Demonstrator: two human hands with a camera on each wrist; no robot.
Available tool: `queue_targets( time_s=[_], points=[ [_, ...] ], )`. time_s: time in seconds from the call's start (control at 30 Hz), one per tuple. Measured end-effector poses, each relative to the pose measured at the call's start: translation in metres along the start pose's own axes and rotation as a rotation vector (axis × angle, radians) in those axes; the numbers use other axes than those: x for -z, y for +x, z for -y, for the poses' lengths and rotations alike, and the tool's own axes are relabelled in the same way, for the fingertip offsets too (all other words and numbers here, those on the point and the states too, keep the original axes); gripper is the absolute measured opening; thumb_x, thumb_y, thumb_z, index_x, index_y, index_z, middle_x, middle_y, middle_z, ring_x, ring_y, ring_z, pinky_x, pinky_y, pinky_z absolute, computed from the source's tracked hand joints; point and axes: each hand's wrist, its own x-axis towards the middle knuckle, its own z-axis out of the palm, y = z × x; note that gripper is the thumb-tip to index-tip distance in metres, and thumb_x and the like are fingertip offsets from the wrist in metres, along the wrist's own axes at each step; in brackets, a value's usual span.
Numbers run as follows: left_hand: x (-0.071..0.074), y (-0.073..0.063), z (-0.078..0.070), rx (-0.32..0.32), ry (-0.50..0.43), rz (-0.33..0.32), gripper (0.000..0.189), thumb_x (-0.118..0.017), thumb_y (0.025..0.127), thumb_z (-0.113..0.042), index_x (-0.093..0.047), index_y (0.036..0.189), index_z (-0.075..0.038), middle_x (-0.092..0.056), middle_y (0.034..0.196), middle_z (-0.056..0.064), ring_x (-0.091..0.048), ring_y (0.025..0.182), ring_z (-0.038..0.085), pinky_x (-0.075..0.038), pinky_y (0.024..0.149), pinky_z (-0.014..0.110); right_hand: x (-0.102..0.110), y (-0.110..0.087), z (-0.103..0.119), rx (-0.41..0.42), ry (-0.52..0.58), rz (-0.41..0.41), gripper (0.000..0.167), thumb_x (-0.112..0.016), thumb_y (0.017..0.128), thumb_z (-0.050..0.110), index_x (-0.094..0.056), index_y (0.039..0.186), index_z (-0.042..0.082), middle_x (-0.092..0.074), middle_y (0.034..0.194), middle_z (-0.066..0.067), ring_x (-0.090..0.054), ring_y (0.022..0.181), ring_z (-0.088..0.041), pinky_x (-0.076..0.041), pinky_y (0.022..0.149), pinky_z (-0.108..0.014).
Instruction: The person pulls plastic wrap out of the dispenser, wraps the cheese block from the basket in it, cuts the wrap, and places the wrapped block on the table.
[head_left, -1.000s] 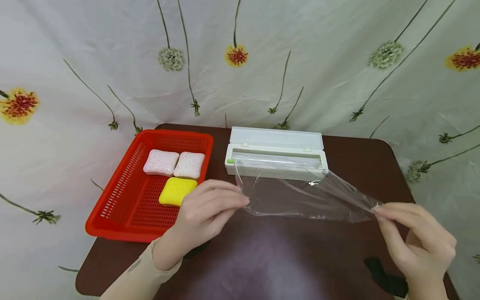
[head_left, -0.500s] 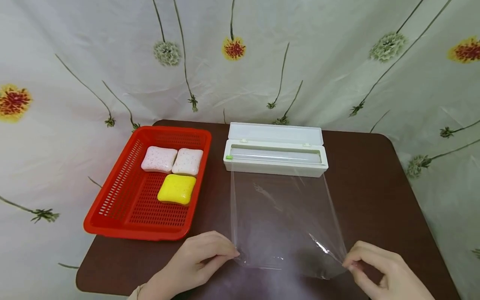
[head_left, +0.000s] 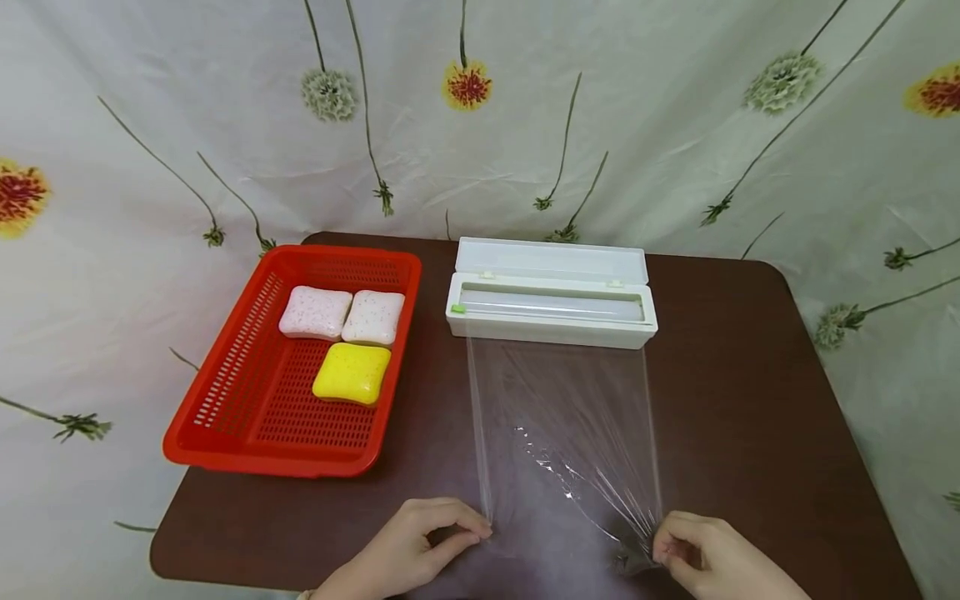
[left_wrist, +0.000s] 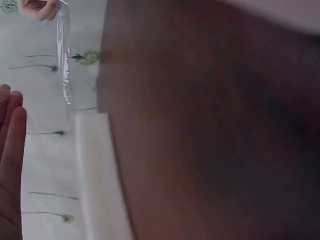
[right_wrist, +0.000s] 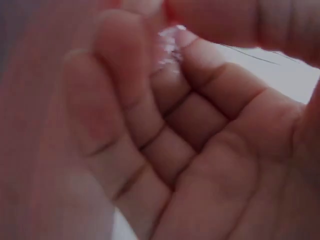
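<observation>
A clear sheet of plastic wrap (head_left: 570,433) stretches from a white dispenser box (head_left: 555,329) toward the front of the table. My left hand (head_left: 420,542) pinches the sheet's near left corner between thumb and fingers. At the near right corner my right hand (head_left: 712,554) pinches the wrap, which gathers into creases there. The box's lid (head_left: 551,260) stands open behind it, and a roll shows inside. In the right wrist view, a crumpled bit of wrap (right_wrist: 171,45) shows at the fingers. The left wrist view catches the left hand's fingers (left_wrist: 14,145) at its edge.
A red plastic basket (head_left: 262,462) stands on the left, holding a pink speckled sponge (head_left: 315,312), a white speckled sponge (head_left: 373,317) and a yellow sponge (head_left: 351,372). The brown table (head_left: 750,400) ends at a flowered cloth (head_left: 660,108) behind.
Both hands have drawn the wrap toward the front of the table, lengthening the sheet out of the box. Lately the right hand has shifted left, closer to the left hand, and the sheet has creased.
</observation>
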Motion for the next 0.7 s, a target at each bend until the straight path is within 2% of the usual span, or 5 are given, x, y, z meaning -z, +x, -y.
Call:
queue_targets(
  time_s=[0.17,0.27,0.53,0.63,0.7],
  points=[
    [-0.009,-0.013,0.018,0.091,0.103,0.017,0.011,-0.069,0.091,-0.009,-0.072,0.098,-0.017,-0.073,0.092,-0.006,-0.064,0.081,0.0,-0.051,0.074,0.01,-0.015,0.0,-0.014,-0.027,-0.061,0.017,0.027,-0.072,0.078,-0.005,-0.062,0.08,0.019,-0.056,0.079,0.014,-0.042,0.07,0.012,-0.039,0.054,-0.016],
    [-0.011,-0.021,0.024,0.127,0.18,0.021,0.011,-0.071,0.089,-0.007,-0.073,0.096,-0.016,-0.073,0.091,-0.007,-0.063,0.08,-0.001,-0.05,0.074,0.008,-0.022,0.0,-0.022,-0.065,-0.097,0.014,0.023,-0.074,0.079,-0.002,-0.063,0.078,0.019,-0.056,0.077,0.014,-0.042,0.071,0.011,-0.04,0.055,-0.018],
    [-0.01,-0.032,0.033,0.07,0.38,-0.034,0.014,-0.075,0.085,-0.007,-0.074,0.093,-0.018,-0.072,0.088,-0.008,-0.065,0.081,0.0,-0.051,0.078,0.011,-0.035,0.0,-0.035,-0.247,-0.052,0.066,0.01,-0.073,0.085,0.008,-0.072,0.08,0.017,-0.064,0.081,0.014,-0.05,0.074,0.009,-0.048,0.06,-0.02],
    [-0.01,-0.034,0.033,0.067,0.433,-0.057,0.018,-0.078,0.081,-0.004,-0.074,0.092,-0.018,-0.072,0.088,-0.009,-0.065,0.08,0.0,-0.051,0.077,0.012,-0.038,0.0,-0.037,-0.275,-0.033,0.073,0.007,-0.073,0.086,0.011,-0.073,0.081,0.017,-0.066,0.082,0.013,-0.051,0.074,0.009,-0.049,0.061,-0.02],
    [-0.011,-0.036,0.033,0.061,0.471,-0.102,0.022,-0.08,0.076,-0.002,-0.075,0.091,-0.018,-0.071,0.087,-0.011,-0.065,0.079,0.001,-0.051,0.076,0.013,-0.039,0.001,-0.037,-0.287,-0.012,0.078,0.006,-0.072,0.086,0.011,-0.073,0.083,0.016,-0.067,0.082,0.012,-0.052,0.074,0.008,-0.049,0.061,-0.02]
  ],
)
